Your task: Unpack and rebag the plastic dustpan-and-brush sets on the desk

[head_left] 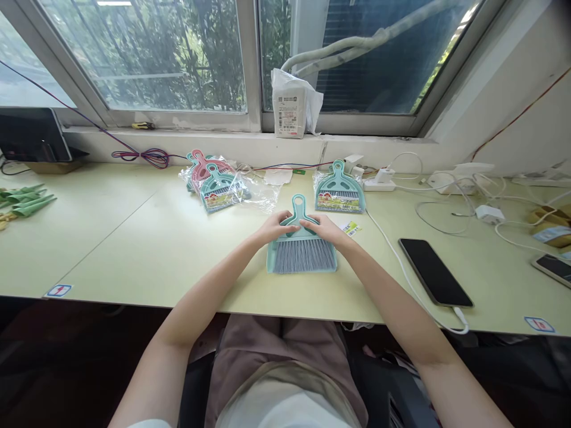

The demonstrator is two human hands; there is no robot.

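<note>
A mint-green brush with grey bristles lies on a matching dustpan near the table's front edge, handle pointing away from me. My left hand grips the set's left shoulder, with its thumb on the brush. On the right shoulder, my right hand grips in the same way, thumb also on top. Behind and to the right is a bagged mint brush set. Further left, another bagged mint set overlaps a pink one. A small yellow-green label card lies by my right hand.
On the pale table, a black phone with a white cable lies at the right, near chargers and tangled cords. Green items sit far left. A wrapped box stands on the windowsill.
</note>
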